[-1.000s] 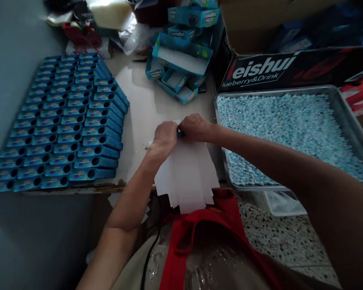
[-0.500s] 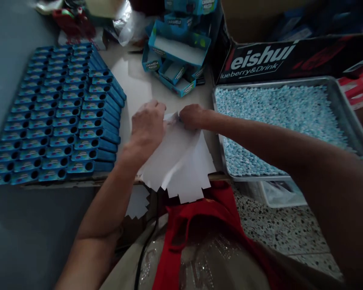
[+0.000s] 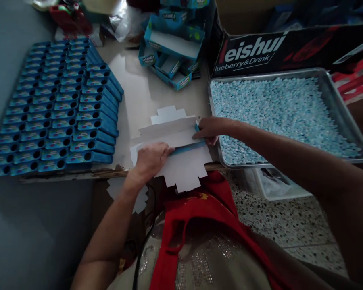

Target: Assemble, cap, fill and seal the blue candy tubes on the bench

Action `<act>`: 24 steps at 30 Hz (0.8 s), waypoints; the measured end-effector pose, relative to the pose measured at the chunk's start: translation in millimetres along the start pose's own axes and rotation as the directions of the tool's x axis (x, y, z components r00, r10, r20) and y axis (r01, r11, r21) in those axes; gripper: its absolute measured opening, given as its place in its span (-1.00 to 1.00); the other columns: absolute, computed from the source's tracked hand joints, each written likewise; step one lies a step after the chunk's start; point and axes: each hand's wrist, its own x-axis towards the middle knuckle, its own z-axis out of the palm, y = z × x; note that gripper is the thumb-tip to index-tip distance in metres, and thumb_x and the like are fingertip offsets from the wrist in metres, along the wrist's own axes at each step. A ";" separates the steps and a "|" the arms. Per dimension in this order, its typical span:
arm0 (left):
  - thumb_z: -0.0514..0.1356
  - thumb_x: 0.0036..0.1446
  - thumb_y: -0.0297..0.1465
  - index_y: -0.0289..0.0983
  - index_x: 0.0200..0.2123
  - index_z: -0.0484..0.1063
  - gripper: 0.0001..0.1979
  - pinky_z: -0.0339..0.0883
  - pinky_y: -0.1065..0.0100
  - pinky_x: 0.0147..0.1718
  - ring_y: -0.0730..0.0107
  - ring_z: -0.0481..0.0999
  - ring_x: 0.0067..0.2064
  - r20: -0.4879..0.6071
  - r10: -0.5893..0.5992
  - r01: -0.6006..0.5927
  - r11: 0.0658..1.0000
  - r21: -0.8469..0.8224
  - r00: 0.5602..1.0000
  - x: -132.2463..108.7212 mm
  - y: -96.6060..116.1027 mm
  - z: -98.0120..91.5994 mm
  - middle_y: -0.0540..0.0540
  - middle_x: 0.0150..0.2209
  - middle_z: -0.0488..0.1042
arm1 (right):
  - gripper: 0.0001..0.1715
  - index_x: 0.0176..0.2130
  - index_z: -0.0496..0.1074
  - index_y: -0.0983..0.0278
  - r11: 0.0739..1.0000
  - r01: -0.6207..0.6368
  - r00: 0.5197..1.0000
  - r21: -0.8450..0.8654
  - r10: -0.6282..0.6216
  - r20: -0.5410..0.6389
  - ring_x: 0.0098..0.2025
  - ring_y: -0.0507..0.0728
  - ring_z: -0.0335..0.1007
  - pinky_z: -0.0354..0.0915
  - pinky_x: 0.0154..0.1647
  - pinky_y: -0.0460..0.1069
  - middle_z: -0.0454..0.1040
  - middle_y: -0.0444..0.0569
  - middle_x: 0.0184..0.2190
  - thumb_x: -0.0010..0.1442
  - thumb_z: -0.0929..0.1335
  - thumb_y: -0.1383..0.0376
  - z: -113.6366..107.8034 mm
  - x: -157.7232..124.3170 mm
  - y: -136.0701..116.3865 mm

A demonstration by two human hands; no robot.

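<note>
The flat white cardboard box blank [image 3: 184,171] lies at the front edge of the pale table [image 3: 139,96]. The left hand [image 3: 151,158], fingers stretched flat, presses it down, seemingly to sharpen the crease. The right hand [image 3: 210,129] pinches the raised flap's end.

Biggest lettering is on the black carton [image 3: 290,48] at the back right: white "eishui" with the start cut off, and under it "lueberry&Drink", clipped too. The open blue boxes [image 3: 173,43] piled at the back of the surface say "CARAMELO MACIZO" on their fronts. The small blue boxes [image 3: 57,108] in rows on the left have labels as well, way too tiny to read. The card blank [image 3: 184,173] lies white side up, just a blue strip showing, nothing legible.
</note>
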 end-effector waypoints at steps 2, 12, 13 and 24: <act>0.04 0.40 -0.10 -0.20 -0.48 0.43 -0.55 0.09 0.30 -0.34 0.25 0.38 -0.36 0.143 -0.009 0.014 0.999 -0.032 0.990 25.3 -11.1 -11.3 -0.08 -0.42 0.45 | -0.51 -0.21 0.61 0.39 0.997 -0.071 0.986 -0.037 0.064 -0.156 -0.31 0.22 0.55 0.39 -0.23 0.05 0.60 0.10 -0.41 0.33 0.38 0.00 -1.2 -17.1 -0.7; 0.19 0.34 -0.09 -0.20 -0.17 0.48 -0.71 0.26 0.22 -0.20 0.12 0.46 -0.18 0.095 -0.081 0.066 0.986 0.151 0.992 24.3 -1.2 -0.8 -0.16 -0.23 0.54 | -0.71 0.07 0.45 0.26 0.818 0.321 0.642 -0.478 -0.559 -0.525 -0.02 0.27 0.26 0.22 0.00 0.14 0.47 0.10 -0.06 0.44 0.23 0.35 104.6 -42.7 -15.5; 0.20 0.34 -0.11 -0.21 -0.12 0.49 -0.71 0.29 0.17 -0.12 0.06 0.46 -0.10 -0.027 -0.036 0.040 0.979 0.200 0.999 12.7 1.6 5.4 -0.22 -0.15 0.54 | -0.70 0.05 0.45 0.28 0.822 0.304 0.642 -0.482 -0.550 -0.534 -0.03 0.27 0.25 0.21 0.00 0.13 0.47 0.10 -0.07 0.45 0.21 0.37 108.8 -40.0 -16.2; 0.07 0.41 -0.16 -0.25 -0.12 0.49 -0.68 0.29 0.07 -0.14 -0.06 0.44 -0.06 -0.129 0.035 0.025 0.899 0.437 0.991 -18.7 7.6 50.7 -0.31 -0.13 0.52 | -0.69 -0.09 0.44 0.28 0.846 0.268 0.771 -0.461 -0.476 -0.424 -0.11 0.27 0.31 0.14 -0.16 0.11 0.49 0.12 -0.16 0.49 0.15 0.34 108.6 -33.1 -29.5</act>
